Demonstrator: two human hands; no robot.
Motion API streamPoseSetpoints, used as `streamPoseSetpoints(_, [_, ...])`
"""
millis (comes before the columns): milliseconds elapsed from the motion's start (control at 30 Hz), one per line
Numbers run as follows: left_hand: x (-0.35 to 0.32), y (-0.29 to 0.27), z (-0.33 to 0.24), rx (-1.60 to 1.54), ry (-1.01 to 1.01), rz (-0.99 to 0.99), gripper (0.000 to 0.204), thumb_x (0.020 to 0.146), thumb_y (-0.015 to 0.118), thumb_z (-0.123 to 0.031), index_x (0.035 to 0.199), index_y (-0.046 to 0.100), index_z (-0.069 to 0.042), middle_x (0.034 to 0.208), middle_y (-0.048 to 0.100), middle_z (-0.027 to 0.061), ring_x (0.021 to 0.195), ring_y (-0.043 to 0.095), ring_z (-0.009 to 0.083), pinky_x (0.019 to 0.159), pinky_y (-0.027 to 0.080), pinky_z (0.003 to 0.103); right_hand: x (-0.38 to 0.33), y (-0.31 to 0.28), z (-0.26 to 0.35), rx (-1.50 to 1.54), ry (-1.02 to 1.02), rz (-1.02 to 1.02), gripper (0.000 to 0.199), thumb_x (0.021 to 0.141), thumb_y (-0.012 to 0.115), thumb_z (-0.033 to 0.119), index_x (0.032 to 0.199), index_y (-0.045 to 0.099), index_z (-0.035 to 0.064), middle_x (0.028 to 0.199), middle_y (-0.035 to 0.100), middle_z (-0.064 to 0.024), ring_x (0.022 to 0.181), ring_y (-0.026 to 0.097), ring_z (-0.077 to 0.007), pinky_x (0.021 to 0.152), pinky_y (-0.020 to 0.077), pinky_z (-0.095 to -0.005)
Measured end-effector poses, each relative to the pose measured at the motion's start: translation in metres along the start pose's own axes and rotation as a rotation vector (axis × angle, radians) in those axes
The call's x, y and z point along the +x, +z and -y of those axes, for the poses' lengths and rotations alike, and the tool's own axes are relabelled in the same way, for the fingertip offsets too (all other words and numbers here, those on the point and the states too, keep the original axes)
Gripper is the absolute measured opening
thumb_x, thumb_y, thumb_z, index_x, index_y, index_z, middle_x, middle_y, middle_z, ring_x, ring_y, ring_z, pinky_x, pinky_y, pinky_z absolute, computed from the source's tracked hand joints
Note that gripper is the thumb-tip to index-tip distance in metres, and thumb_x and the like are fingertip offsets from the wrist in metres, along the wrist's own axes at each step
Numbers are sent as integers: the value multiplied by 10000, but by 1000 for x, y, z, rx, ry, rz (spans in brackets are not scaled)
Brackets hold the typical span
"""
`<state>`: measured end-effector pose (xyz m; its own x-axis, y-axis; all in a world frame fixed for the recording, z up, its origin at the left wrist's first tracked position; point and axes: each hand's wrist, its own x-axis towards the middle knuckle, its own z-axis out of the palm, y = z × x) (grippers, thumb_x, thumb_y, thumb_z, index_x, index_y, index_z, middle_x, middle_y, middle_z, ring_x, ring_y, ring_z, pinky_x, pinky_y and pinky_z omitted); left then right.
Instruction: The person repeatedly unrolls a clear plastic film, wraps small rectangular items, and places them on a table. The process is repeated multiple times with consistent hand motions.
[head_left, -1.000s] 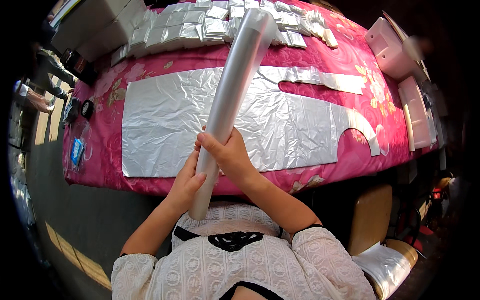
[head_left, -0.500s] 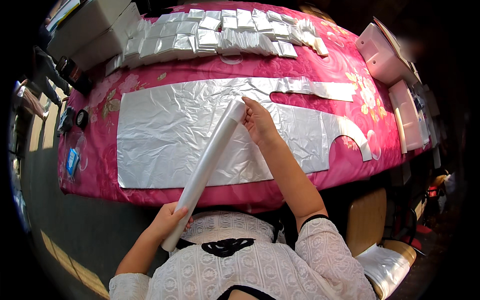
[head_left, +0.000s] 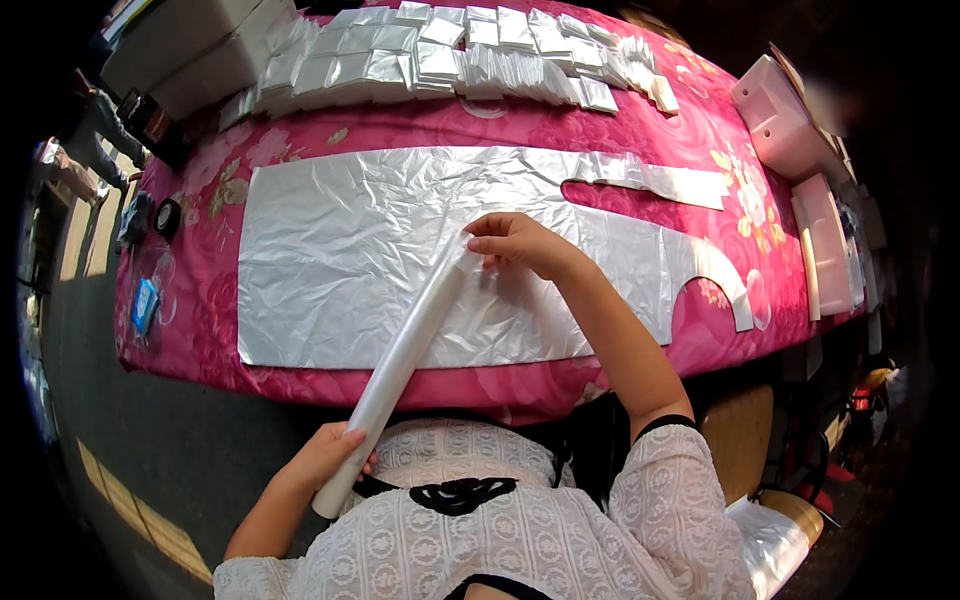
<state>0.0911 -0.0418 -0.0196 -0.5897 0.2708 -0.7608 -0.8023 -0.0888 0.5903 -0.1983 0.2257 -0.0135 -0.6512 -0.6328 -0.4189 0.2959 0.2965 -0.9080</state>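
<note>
Clasping the pale roll (head_left: 398, 370), left fingers (head_left: 350, 437) lie partly hidden behind it; right fingers (head_left: 490, 245) pinch its upper end.

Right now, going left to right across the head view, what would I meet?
Blue packet, left hand around the lower end of the silvery roll, right hand at its upper end, wooden chair backrest, nearer pale pink container.
</note>
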Motion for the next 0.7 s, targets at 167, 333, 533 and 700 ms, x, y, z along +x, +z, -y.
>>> streamPoseSetpoints(167, [1,-8,6,-81,-5,65,456,838,558,-466,941,548,-22,765,610,63,628,592,125,564,514,275,9,-17,2,-79,-104,-171,331,776,668,160,1072,591,31,814,602,-1,645,519,-70,598,431,-215])
streamPoseSetpoints(333, [2,-12,12,-141,-37,104,477,823,568,-489,925,549,-23,752,615,68,615,592,129,572,515,276,4,-14,7,-24,-10,-119,317,813,648,266,1025,605,35,774,587,8,625,515,-62,563,406,-204])
streamPoseSetpoints(533, [4,-13,14,-130,-39,118,478,831,553,-487,949,536,-24,756,609,74,618,591,139,578,513,281,12,9,8,-153,134,24,356,774,673,396,844,631,49,669,548,11,582,489,-74,534,387,-208])
streamPoseSetpoints(700, [6,-8,15,-146,-39,140,535,792,600,-478,1054,507,-22,771,597,74,635,579,133,593,504,272,15,2,6,-166,83,172,234,796,672,265,775,625,37,632,533,18,562,459,-70,520,374,-213])
